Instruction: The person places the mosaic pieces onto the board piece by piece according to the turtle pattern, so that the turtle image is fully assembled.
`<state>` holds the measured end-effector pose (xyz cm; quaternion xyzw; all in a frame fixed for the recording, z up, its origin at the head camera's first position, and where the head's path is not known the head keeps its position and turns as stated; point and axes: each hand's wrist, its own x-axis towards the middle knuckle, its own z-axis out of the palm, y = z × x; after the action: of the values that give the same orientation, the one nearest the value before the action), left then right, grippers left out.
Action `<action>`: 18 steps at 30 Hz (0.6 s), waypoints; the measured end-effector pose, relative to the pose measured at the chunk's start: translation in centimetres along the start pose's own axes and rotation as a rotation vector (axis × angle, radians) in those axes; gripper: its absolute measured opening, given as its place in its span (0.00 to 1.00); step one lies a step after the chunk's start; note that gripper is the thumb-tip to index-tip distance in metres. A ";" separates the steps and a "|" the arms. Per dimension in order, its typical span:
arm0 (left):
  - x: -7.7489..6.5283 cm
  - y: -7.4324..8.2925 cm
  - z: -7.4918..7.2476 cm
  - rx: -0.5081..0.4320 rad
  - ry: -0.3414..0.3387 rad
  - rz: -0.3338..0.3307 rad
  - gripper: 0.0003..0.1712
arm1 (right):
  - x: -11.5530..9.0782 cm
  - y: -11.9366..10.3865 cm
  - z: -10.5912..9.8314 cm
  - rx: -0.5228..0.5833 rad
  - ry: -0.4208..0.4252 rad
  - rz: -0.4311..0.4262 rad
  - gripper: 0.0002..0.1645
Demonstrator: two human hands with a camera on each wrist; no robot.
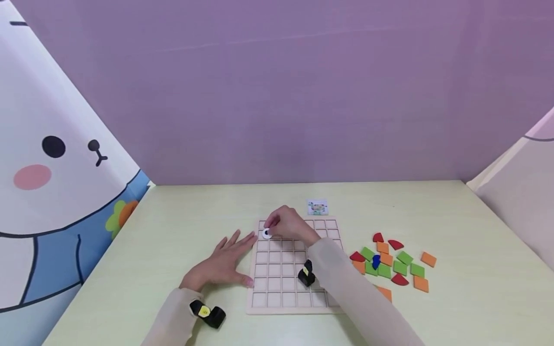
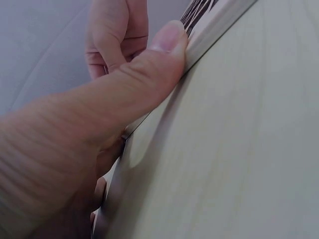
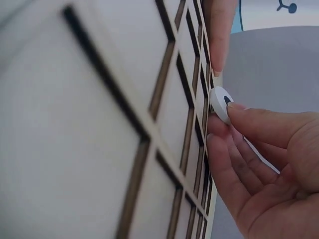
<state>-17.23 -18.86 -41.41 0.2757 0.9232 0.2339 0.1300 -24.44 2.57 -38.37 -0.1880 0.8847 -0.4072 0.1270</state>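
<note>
A white wooden grid board (image 1: 274,299) with square recesses lies on the table. My right hand (image 1: 289,223) pinches a white disc (image 1: 266,233) with a black dot over the board's upper left squares. In the right wrist view, thumb and fingertips hold the disc (image 3: 220,103) tilted, its lower edge right at the grid ribs. My left hand (image 1: 225,263) lies spread along the board's left side, fingers straight. Its thumb (image 2: 167,42) touches the board's edge in the left wrist view.
Right of the board lie scattered flat pieces: orange squares (image 1: 428,259), green squares (image 1: 405,258), red quarter-circle pieces (image 1: 400,279) and a dark blue piece (image 1: 376,262). A small printed card (image 1: 318,207) sits behind the board. A purple wall (image 1: 303,96) rises at the table's back.
</note>
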 end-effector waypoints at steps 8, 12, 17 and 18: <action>0.1 0.1 0.0 -0.008 -0.008 -0.005 0.64 | 0.2 -0.2 0.2 -0.025 -0.016 -0.026 0.04; 0.1 0.1 -0.1 -0.012 -0.007 -0.003 0.64 | 0.4 -0.4 0.3 -0.049 -0.019 -0.043 0.05; 0.0 0.1 -0.1 -0.008 -0.004 -0.004 0.64 | 0.6 -0.7 0.5 -0.082 -0.030 -0.035 0.07; 0.0 0.1 -0.1 -0.007 -0.003 -0.004 0.64 | 0.7 -0.7 0.6 -0.087 -0.035 -0.032 0.07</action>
<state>-17.25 -18.79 -41.31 0.2737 0.9228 0.2363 0.1327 -24.64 1.46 -38.26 -0.2145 0.8962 -0.3668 0.1275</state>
